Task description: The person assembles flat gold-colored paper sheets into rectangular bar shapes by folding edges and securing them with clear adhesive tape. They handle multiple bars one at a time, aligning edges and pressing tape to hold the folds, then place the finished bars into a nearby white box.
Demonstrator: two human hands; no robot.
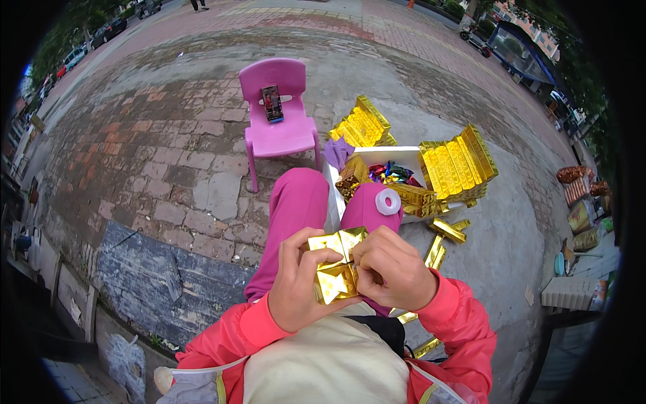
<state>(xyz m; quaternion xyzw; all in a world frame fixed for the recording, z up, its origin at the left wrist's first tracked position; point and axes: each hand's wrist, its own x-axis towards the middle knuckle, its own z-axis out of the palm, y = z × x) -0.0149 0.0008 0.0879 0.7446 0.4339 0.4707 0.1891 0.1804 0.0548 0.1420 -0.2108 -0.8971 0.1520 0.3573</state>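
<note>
Above my lap, my left hand (291, 281) grips a shiny gold foil paper piece (331, 286) folded into several pointed flaps, its thumb lying across the front. The fingers of my right hand (398, 271) are bent and pressed together at the piece's right side; whatever sits between those fingertips is hidden. A white roll of tape (380, 203) rests on my right knee. Just past that knee stands a white box (397, 156) with crumpled coloured foil (397, 172) and gold blocks inside.
Stacked gold foil bars (452, 170) lean at the box's right, and another gold stack (362, 128) is behind it. Loose gold bars (449, 230) lie on the ground by my right leg. A phone (272, 103) stands on a pink chair (282, 135) ahead. A purple cloth (338, 152) hangs at the box's corner.
</note>
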